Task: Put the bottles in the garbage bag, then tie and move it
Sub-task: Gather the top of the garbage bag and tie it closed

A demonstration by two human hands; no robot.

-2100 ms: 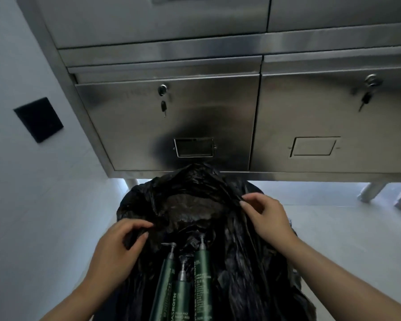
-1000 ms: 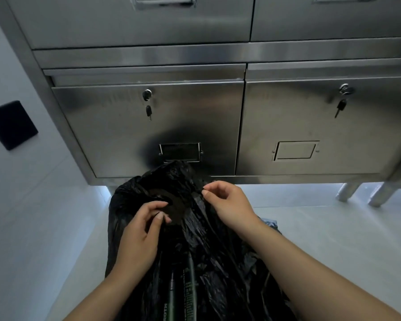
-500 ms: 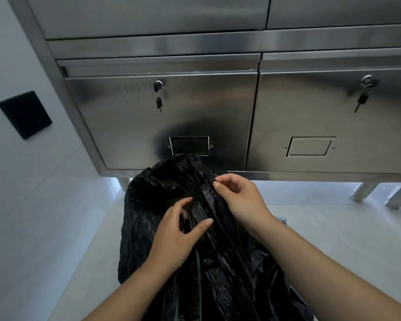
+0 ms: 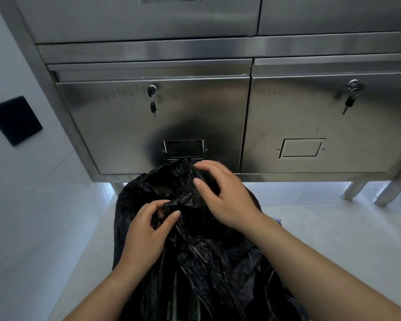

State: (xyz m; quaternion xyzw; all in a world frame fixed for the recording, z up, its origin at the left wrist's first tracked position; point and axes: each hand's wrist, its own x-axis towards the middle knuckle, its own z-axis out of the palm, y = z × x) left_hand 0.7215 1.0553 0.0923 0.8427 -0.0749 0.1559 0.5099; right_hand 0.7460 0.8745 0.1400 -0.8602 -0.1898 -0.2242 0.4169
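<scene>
- A steel cabinet (image 4: 176, 117) on legs stands just behind the garbage bag (image 4: 208, 262); keys hang from its two locks, and a black plate (image 4: 14, 120) sits on the wall at left.
- The bag is black, crinkled and gathered at its top, on the pale floor (image 4: 333, 228); green bottles (image 4: 193, 308) barely show through near the bottom edge.
- Left hand (image 4: 144, 237) fingers pinch a fold of the bag; right hand (image 4: 222, 198) fingers curl, loosely spread, over its bunched top.

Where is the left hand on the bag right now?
In the head view the left hand sits lower centre-left, pinching a fold of the black garbage bag below and left of the right hand.
</scene>
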